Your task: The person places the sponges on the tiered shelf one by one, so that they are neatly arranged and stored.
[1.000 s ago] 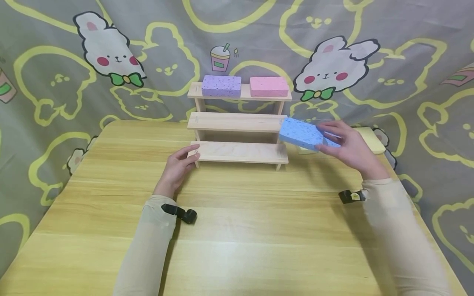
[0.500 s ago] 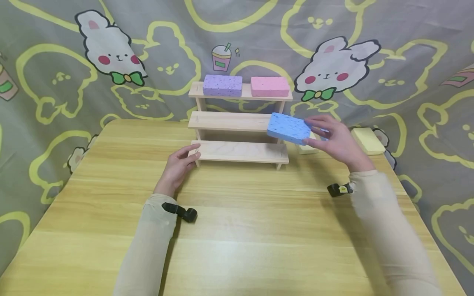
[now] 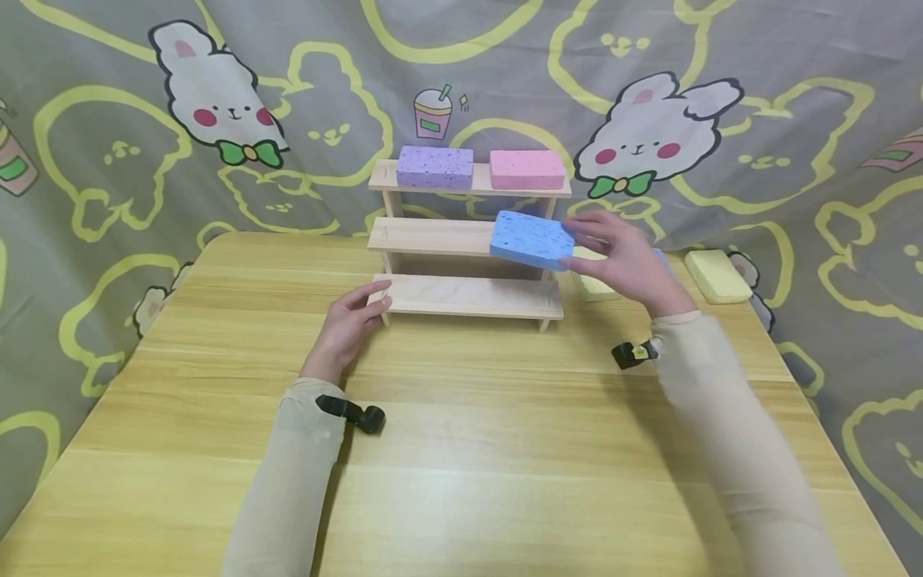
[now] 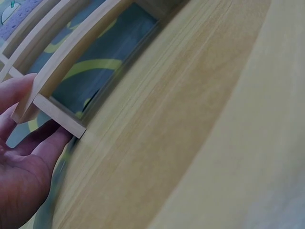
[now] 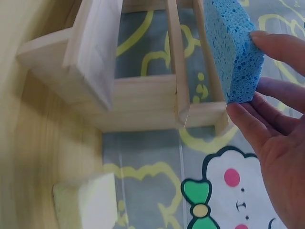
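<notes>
A wooden three-tier shelf stands toward the back of the table. My left hand holds the left end of its lowest tier; in the left wrist view the thumb lies on the board and other fingers reach under it by the leg. My right hand pinches a blue sponge by its right edge, slightly tilted, in front of the right half of the middle tier. The right wrist view shows the blue sponge between thumb and fingers. On the top tier sit a purple sponge and a pink sponge.
Right of the shelf lies a pale yellow sponge, partly behind my right hand. A second yellow sponge lies near the table's right edge. A bit of another blue thing shows behind the hand. A patterned curtain hangs behind the table.
My right hand has carried the blue sponge leftward and slightly up, from beside the shelf to in front of the middle tier. My left hand has stayed on the lowest tier.
</notes>
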Tool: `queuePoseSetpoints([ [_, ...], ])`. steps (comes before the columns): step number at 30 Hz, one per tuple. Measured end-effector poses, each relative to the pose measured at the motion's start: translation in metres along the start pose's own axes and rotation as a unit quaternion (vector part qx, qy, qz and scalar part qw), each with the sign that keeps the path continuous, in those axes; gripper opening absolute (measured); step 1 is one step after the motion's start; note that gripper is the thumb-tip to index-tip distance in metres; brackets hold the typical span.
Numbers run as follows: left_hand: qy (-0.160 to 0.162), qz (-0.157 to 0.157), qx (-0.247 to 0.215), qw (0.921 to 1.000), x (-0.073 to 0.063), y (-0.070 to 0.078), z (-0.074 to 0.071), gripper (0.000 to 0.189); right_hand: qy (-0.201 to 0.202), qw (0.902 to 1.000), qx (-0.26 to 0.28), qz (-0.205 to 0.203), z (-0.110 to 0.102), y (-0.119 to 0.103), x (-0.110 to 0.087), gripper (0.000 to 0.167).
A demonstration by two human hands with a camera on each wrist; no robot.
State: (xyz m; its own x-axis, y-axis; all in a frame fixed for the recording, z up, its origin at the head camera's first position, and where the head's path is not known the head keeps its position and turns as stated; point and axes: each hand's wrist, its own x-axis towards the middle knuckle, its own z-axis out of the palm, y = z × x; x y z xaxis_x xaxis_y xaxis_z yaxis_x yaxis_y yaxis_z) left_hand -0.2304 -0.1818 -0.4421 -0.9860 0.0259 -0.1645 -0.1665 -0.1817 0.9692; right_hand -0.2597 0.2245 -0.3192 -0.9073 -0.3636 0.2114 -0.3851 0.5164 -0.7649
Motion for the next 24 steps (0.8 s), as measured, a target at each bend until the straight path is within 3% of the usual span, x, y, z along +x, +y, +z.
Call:
queuePoseSetpoints([
  [10,-0.003,-0.009,0.001,1.0000,0.000,0.002,-0.001,0.046,-0.028,0.9993,0.019,-0.018,0.016,-0.009,0.020,0.057],
  [18,-0.005,-0.002,0.005,1.0000,0.002,0.002,-0.001,0.046,-0.032,0.9964,0.075,-0.025,0.028,-0.017,0.034,0.057],
  [24,-0.006,-0.005,0.001,1.0000,0.001,0.000,-0.001,0.046,-0.043,0.9963,0.072,-0.016,0.039,-0.023,0.042,0.054],
])
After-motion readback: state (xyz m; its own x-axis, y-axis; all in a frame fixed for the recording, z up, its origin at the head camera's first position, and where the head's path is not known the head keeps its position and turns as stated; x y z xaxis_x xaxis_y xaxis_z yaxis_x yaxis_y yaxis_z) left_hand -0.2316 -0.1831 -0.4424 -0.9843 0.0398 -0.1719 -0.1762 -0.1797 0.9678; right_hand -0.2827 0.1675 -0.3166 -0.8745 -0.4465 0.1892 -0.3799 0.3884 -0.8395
